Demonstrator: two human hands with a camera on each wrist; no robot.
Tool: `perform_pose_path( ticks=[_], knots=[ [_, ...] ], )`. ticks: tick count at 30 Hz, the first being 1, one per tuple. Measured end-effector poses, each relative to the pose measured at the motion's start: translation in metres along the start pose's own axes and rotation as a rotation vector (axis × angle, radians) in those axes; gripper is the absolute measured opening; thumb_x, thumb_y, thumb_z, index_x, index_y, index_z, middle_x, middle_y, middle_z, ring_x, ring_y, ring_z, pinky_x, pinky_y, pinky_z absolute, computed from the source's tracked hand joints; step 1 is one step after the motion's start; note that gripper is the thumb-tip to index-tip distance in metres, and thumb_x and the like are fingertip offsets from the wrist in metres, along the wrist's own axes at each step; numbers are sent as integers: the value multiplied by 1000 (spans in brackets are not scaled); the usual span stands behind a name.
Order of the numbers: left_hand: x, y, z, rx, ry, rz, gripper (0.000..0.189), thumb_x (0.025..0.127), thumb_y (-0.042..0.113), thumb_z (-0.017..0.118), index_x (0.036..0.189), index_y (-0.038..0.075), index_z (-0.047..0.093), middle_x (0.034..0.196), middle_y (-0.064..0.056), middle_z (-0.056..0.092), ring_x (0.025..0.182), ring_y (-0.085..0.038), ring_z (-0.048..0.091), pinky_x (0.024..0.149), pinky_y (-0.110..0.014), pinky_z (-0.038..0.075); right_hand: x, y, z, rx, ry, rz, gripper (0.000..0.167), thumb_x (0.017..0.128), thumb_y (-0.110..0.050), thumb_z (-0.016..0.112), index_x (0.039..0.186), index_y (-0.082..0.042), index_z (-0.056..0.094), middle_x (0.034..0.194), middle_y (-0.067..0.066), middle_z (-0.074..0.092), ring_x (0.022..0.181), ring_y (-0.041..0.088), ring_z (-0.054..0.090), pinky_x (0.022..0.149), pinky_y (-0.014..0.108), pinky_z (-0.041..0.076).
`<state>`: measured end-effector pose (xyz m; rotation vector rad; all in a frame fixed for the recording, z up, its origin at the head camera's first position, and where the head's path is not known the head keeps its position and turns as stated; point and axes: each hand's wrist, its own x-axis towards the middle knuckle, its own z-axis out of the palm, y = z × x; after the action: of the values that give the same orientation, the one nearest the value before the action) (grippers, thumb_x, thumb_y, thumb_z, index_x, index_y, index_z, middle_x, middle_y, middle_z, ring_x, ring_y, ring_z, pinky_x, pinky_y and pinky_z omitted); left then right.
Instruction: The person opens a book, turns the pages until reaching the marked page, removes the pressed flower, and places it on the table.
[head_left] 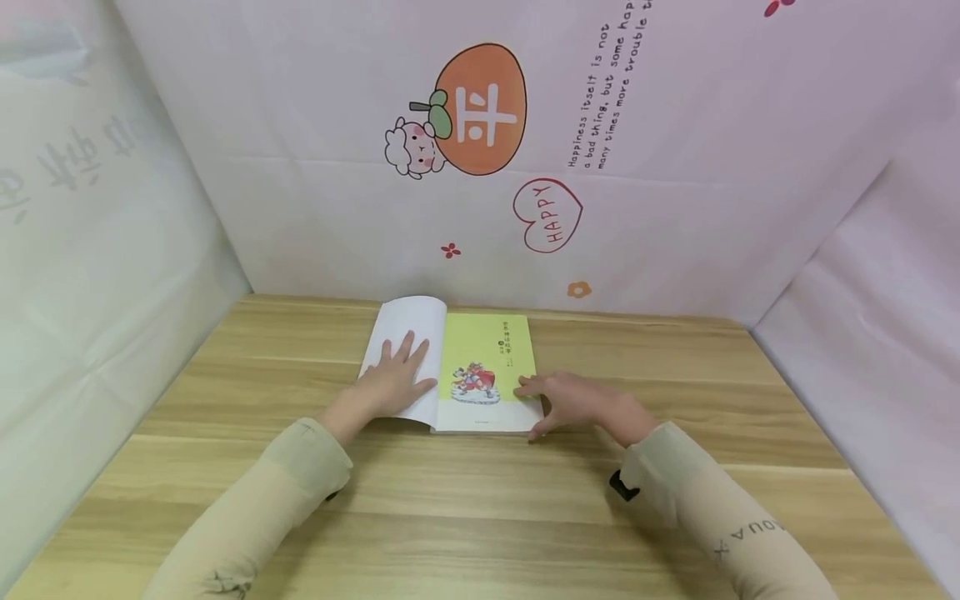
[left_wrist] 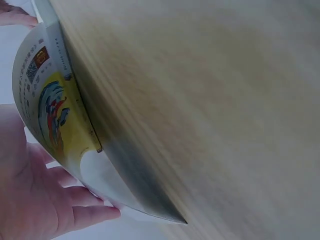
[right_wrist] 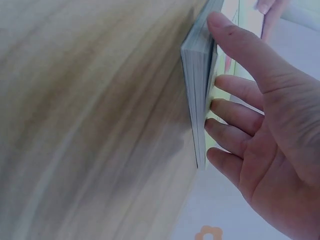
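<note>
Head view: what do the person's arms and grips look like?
Left sleeve and right sleeve are cream, each with dark print, lettering on the right. Left cuff and right cuff are broad and grey-green; a black item shows under the right one. Left grip and right grip are bare hands.

One wood-grain tabletop [head_left: 487,508]. Behind its far edge stands a white backdrop [head_left: 300,100], printed with an orange fruit [head_left: 507,83], cartoon sheep [head_left: 414,150], heart [head_left: 547,218] and orange flower [head_left: 579,289]. White side sheets [head_left: 90,267] flank its left and right edges.
</note>
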<state>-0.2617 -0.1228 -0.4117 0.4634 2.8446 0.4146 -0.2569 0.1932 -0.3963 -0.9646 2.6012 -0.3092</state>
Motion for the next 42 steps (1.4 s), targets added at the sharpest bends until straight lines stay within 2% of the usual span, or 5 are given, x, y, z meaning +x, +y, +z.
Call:
perform_pose_path(
  ticks=[12,16,21,31,42],
  knots=[
    [1,-14,-1,-67,-68,49,76,110,44,42,164,2,8,167,-27,-5,146,-61,-1,110,-77,18,2,0,-10,-15,-76,-8,67,88,-34,83,143,-3,59,155,22,44,138,38,48,114,52,38],
    [1,-16,-3,-91,-81,94,76,110,40,44,162,-4,8,165,-32,-3,150,-55,-2,118,-68,6,0,-2,-13,-10,-87,-24,62,90,-28,81,143,-3,60,155,23,44,98,21,61,100,43,48],
    [2,-17,-4,-74,-90,115,76,110,39,43,161,-7,8,165,-33,-1,154,-45,-1,121,-61,-1,0,0,-14,44,-80,-50,55,89,-15,74,141,0,61,152,26,44,58,9,34,77,31,46],
    [2,-16,-9,-94,-128,88,77,110,40,43,163,-2,6,166,-30,-5,151,-52,-4,120,-65,3,-2,5,-7,1,15,-96,35,98,-9,69,133,-1,68,143,23,56,130,38,56,106,48,48],
    [1,-16,-13,-99,-145,79,78,110,41,44,164,1,6,167,-29,-6,147,-60,-3,118,-68,8,2,7,-3,-22,121,-103,21,100,-7,66,118,-5,77,131,19,66,122,34,63,97,44,54]
  ],
)
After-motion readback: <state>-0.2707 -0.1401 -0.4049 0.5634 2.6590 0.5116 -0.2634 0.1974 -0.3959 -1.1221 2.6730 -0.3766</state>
